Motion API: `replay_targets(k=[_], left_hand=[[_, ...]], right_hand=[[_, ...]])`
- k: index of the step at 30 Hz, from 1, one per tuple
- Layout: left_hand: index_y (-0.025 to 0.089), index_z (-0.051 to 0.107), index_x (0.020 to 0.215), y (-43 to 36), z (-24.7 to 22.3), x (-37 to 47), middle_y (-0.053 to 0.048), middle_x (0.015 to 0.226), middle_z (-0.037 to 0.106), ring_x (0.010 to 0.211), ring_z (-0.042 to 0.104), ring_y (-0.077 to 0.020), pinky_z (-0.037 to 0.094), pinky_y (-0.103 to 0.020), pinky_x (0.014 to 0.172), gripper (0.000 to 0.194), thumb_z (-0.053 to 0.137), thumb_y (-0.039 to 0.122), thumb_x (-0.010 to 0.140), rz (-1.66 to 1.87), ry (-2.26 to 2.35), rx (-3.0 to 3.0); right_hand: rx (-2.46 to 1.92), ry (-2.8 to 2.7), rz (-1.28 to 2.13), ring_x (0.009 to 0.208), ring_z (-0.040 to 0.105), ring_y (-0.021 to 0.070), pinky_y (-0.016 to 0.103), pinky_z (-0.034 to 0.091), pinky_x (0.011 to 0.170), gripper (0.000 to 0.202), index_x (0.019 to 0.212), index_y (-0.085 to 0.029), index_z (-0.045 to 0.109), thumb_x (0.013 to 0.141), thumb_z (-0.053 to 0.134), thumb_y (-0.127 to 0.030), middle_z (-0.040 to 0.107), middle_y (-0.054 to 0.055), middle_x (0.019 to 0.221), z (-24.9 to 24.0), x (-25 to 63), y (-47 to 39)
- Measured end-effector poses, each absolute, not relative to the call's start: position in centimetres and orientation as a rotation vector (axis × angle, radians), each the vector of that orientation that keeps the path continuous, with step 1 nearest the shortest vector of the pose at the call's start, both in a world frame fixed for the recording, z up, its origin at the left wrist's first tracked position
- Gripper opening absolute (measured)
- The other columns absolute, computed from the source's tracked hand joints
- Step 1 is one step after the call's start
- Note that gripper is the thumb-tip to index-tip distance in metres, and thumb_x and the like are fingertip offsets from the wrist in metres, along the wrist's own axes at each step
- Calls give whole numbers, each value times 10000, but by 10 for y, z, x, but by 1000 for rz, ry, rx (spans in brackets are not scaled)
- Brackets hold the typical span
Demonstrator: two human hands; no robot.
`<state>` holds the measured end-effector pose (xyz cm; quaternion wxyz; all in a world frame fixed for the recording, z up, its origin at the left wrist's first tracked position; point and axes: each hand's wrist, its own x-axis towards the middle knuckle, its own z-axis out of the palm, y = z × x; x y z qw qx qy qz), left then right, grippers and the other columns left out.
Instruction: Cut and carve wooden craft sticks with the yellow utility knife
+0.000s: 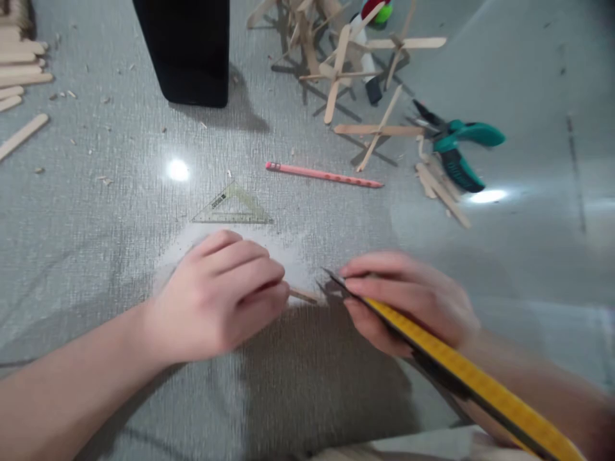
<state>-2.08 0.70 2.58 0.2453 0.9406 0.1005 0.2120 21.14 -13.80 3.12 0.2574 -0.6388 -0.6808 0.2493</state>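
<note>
My left hand [223, 294] is closed on a wooden craft stick [302, 294], whose short end sticks out to the right of the fingers; the rest is hidden by the hand. In my right hand [408, 301] is a utility knife [418, 342] with a yellow and black handle, gripped near its front. The thin pointed blade faces up and left, a small gap away from the stick's end. A clear set square [233, 216] lies just beyond my left hand. Farther off rests a pink pencil [324, 175].
Crossed craft-stick pieces [339, 75] stand at the back. Green-handled pliers [461, 144] lie at the right beside stick scraps [442, 192]. A black upright object [192, 51] stands at the back, and loose craft sticks [22, 73] lie at far left. Wood chips dot the table.
</note>
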Motion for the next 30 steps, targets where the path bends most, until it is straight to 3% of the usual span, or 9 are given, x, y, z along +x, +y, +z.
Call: replay_targets(k=[3,6,8,11,17,20,25,27,30], left_hand=[[212,736,831,1,37,-34,15,926,756,820,656,-121,548,-294,741,105,680,150,896,811,1,2761],[267,770,771,-1,39,-43,45,938,770,963,666,-129,596,-248,685,177,756,96,814,845,-280,2975],[288,776,735,2,34,-43,69,831,758,899,676,-114,595,-190,615,271,789,18,746,977,-447,3001],[279,762,685,8,28,-40,63,784,746,811,675,-89,589,-173,613,341,704,-33,809,1514,-596,2822],[292,748,680,5,55,-45,89,876,764,760,663,-75,526,-185,485,263,817,48,751,1184,-610,3079],[281,750,750,-1,69,-44,79,920,780,777,695,-74,535,-204,533,211,731,106,866,1168,-430,3070],[221,732,825,-4,73,-36,36,910,799,767,722,-87,558,-254,649,186,629,129,949,1277,-406,2999],[201,719,828,-6,72,-33,30,890,801,754,726,-93,552,-266,680,164,632,129,947,1331,-339,2958],[184,704,853,-11,70,-28,11,890,802,819,746,-116,546,-291,728,184,581,135,980,1376,-284,2920]], right_hand=[[-1547,-1725,360,769,693,216,365,553,681,221,980,-265,644,821,616,-114,687,65,935,29,210,-125],[-1491,-1524,585,741,647,171,327,512,678,143,884,-246,631,823,622,-117,662,32,871,21,210,-116],[-1367,-1320,827,726,621,158,296,482,636,122,899,-238,596,826,639,-150,649,17,833,13,213,-113],[-1348,-1191,1097,584,563,134,271,457,570,186,927,-254,424,853,593,-228,613,-43,701,7,221,-109],[-1761,-1526,1377,597,462,113,240,338,536,355,858,-207,513,711,789,-374,530,-52,701,22,227,-94],[-1963,-1680,1254,571,474,121,254,304,557,324,897,-193,588,754,799,-394,560,-53,651,31,225,-90],[-2055,-1781,535,745,588,198,306,355,658,206,843,-162,654,885,686,-361,673,79,816,53,222,-102],[-1809,-1749,706,747,591,181,303,379,666,243,886,-161,679,966,544,-348,685,78,834,63,214,-113],[-1321,-1464,1523,599,529,106,257,390,576,288,1019,-169,689,963,541,-410,703,34,813,70,195,-130]])
